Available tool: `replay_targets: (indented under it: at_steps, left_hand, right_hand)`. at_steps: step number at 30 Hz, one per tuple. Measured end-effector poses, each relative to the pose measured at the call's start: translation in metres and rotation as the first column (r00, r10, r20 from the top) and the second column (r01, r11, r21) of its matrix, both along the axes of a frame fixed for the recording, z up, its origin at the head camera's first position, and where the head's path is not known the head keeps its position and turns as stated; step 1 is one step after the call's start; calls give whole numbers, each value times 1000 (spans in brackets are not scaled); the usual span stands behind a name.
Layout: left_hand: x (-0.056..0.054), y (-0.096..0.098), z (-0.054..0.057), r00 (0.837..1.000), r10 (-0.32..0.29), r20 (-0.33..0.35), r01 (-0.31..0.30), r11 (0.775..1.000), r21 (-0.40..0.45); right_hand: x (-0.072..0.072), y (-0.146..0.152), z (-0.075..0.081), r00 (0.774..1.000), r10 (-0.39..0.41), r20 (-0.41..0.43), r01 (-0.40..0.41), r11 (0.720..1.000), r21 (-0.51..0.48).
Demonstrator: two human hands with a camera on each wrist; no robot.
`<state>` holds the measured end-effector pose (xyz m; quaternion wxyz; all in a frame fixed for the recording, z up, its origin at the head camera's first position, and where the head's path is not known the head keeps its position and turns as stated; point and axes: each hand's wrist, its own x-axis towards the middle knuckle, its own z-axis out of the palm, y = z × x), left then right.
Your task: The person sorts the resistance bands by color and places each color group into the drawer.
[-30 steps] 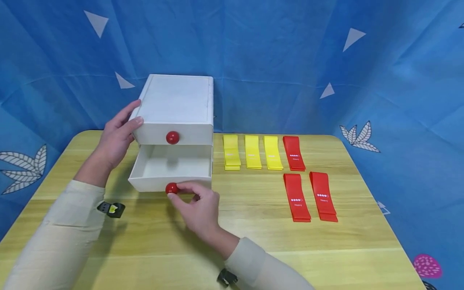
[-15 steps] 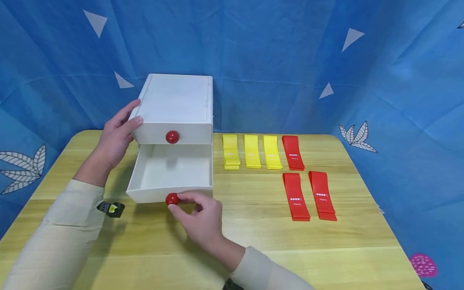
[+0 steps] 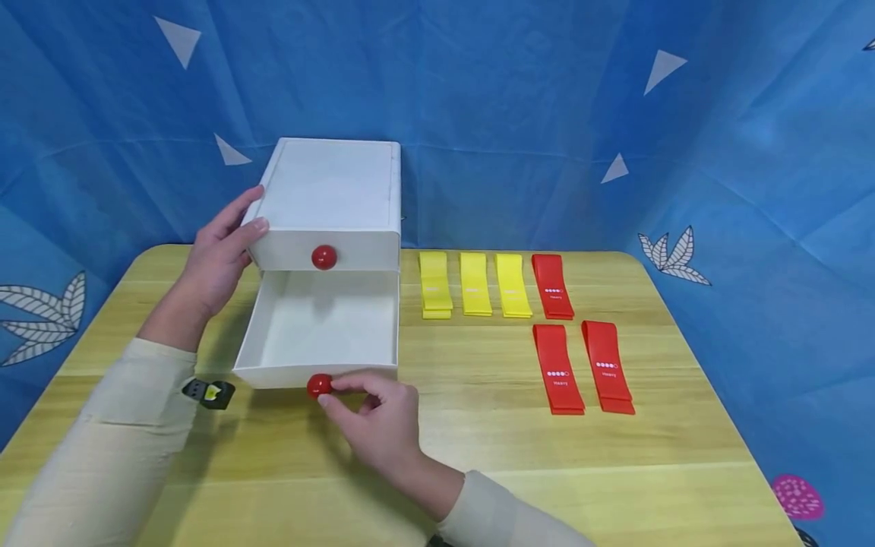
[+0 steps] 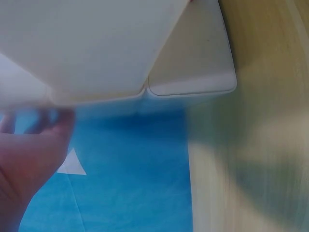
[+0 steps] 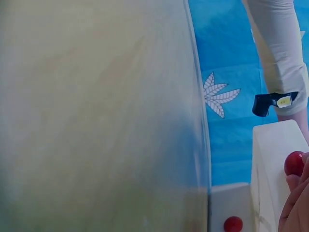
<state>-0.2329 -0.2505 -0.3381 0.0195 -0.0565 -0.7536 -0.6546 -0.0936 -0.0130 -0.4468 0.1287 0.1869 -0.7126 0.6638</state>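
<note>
A white two-drawer cabinet (image 3: 331, 186) stands on the table, its lower drawer (image 3: 321, 327) pulled out and its inside bare. The upper drawer is closed and bears a round red knob (image 3: 324, 257). My left hand (image 3: 222, 247) rests against the cabinet's left side, thumb by the upper front corner; in the left wrist view the left hand (image 4: 36, 159) lies along the white side wall. Between thumb and index finger, my right hand (image 3: 383, 422) pinches the lower drawer's red knob (image 3: 318, 386). The same knob (image 5: 293, 163) shows at the right edge of the right wrist view.
Right of the cabinet, three folded yellow bands (image 3: 475, 285) lie in a row with a red band (image 3: 552, 286). Nearer me lie two more red bands (image 3: 559, 370), marked "Heavy". Behind the wooden table (image 3: 478, 456) hangs a blue patterned cloth (image 3: 506, 114).
The lower drawer has slid further out toward me, the right hand moving with its knob. The left hand has stayed at the cabinet's side, and the bands lie as before.
</note>
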Motion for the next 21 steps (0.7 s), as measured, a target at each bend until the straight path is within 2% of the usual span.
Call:
replay_targets:
  at_steps: [7, 13, 17, 20, 21]
  left_hand:
    - [-2, -1, -1, 1000, 6, 10, -6, 1000, -5]
    - [-1, 1, -1, 1000, 5, 10, -5, 1000, -12]
    - [0, 2, -1, 1000, 5, -1, -5, 1000, 1]
    - [-1, 2, -2, 1000, 1, -3, -1, 1000, 1]
    - [-1, 2, -2, 1000, 1, -2, -1, 1000, -1]
  right_hand:
    - [2, 4, -1, 1000, 15, -7, -15, 1000, 20]
    - [9, 14, 0, 998, 46, -34, -46, 999, 0]
    - [12, 29, 6, 984, 98, -147, -98, 995, 11]
    - [11, 42, 15, 955, 141, -261, -139, 990, 28]
    - [10, 47, 19, 949, 152, -275, -150, 988, 30]
